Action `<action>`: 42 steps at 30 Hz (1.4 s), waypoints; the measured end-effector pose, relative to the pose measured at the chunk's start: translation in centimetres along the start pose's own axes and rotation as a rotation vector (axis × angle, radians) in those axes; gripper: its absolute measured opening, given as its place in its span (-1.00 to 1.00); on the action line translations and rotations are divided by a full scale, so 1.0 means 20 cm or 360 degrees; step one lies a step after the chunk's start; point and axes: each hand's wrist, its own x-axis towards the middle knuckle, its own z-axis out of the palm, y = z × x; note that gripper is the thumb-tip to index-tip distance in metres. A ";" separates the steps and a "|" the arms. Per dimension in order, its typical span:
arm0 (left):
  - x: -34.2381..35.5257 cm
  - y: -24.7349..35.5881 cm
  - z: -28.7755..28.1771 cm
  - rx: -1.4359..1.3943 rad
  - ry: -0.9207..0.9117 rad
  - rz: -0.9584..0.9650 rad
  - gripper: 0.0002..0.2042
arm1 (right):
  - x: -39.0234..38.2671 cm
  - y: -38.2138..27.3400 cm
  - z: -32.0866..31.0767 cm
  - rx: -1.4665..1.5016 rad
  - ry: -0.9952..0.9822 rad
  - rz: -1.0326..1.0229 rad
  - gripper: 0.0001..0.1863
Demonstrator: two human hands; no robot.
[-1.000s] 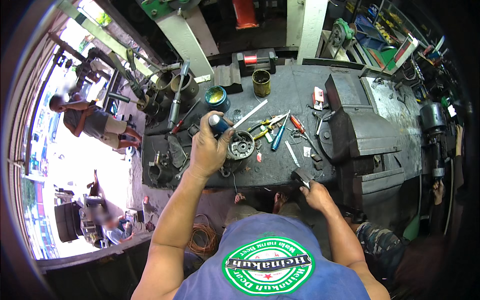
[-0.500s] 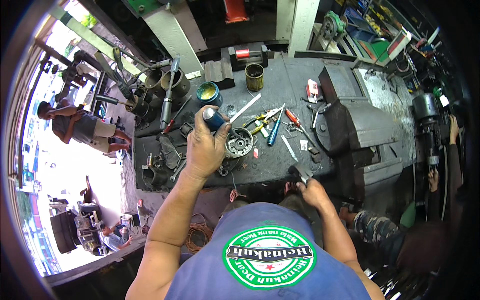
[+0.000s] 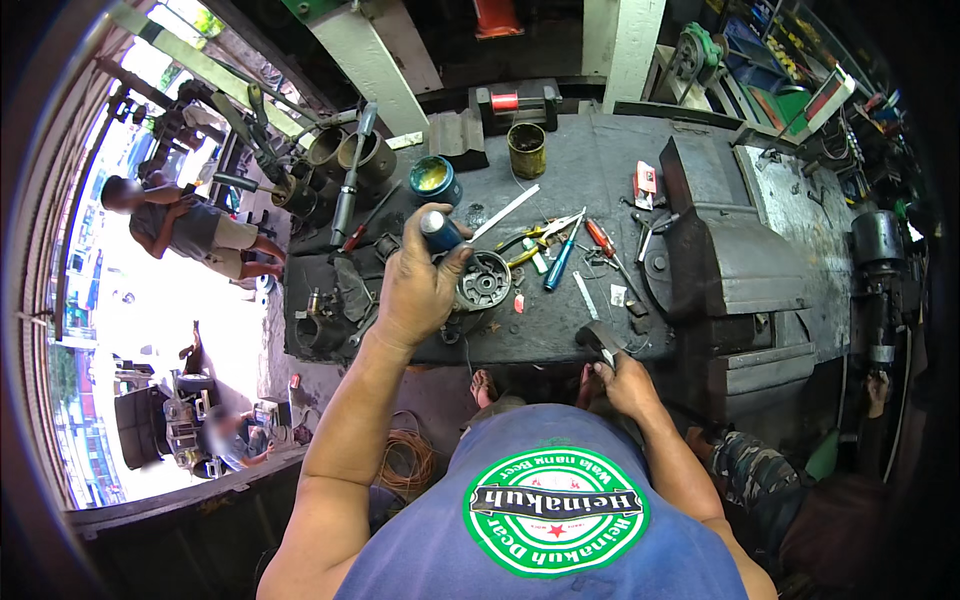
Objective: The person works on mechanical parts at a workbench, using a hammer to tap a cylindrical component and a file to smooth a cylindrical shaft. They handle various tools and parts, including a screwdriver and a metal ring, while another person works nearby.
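Note:
My left hand (image 3: 418,295) is closed around a blue tool handle with a silver metal cap (image 3: 439,232), held upright just left of a round metal housing (image 3: 483,279). The tool's lower end is hidden by my fingers. My right hand (image 3: 628,386) grips a hammer (image 3: 598,340) by its handle at the bench's front edge, its dark head over the black bench top. Between and beyond my hands lie a blue screwdriver (image 3: 562,258), a red screwdriver (image 3: 601,238), yellow-handled pliers (image 3: 530,243) and a white strip (image 3: 505,213).
An open blue tub of yellowish paste (image 3: 434,179) and a stained can (image 3: 527,150) stand farther back. A bulky dark metal block (image 3: 740,250) fills the bench's right side. Orange cable (image 3: 407,452) lies coiled on the floor. People are at the left and far right.
The whole view has shifted slightly, so the bench and things sit farther right in the picture. Both hands keep their holds, with the hammer still near the bench edge.

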 end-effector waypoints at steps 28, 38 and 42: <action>-0.04 -0.08 -0.01 0.0418 -0.0013 0.0210 -0.52 | -0.28 -1.47 -0.73 -0.0632 0.0579 -0.1539 -0.78; -0.04 -0.07 -0.02 0.0375 -0.0001 0.0213 -0.69 | -0.27 -1.65 -0.73 -0.0902 0.0265 -0.1300 -0.77; -0.03 -0.07 -0.01 0.0408 0.0001 0.0234 -0.64 | -0.28 -1.67 -0.74 -0.0964 0.0192 -0.1182 -0.74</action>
